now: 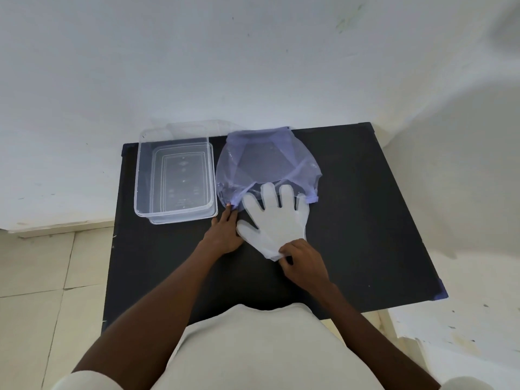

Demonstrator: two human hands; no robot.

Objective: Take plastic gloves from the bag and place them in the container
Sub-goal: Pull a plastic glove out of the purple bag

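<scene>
A dark counter [365, 206] is seen from above, set against a white wall [253, 66], with pale floor tiles [42, 277] to its left. At the far left of the counter a clear plastic container [142, 175] is placed open side up, with what looks like its clear lid underneath it; nothing can be made out inside it. Just to the right of the container a translucent purple mesh bag [267, 161] is laid with its mouth turned toward the person. A plastic glove [277, 223], whitish and flat, is spread on the counter with its finger shapes pointing away; the tips of those shapes are overlapped by the rim of the bag, while the cuff lies nearer the person, well outside the bag. The cuff end of the glove is pinched between the thumb and fingers of the right hand [305, 264], which are closed on it. The near left corner of the bag's mouth is held down or gripped by the left hand [225, 232], its fingers closed at the purple hem just beside the glove's thumb shape. Both bare forearms are extended from a light-coloured garment [264, 353] at the bottom of the view.
</scene>
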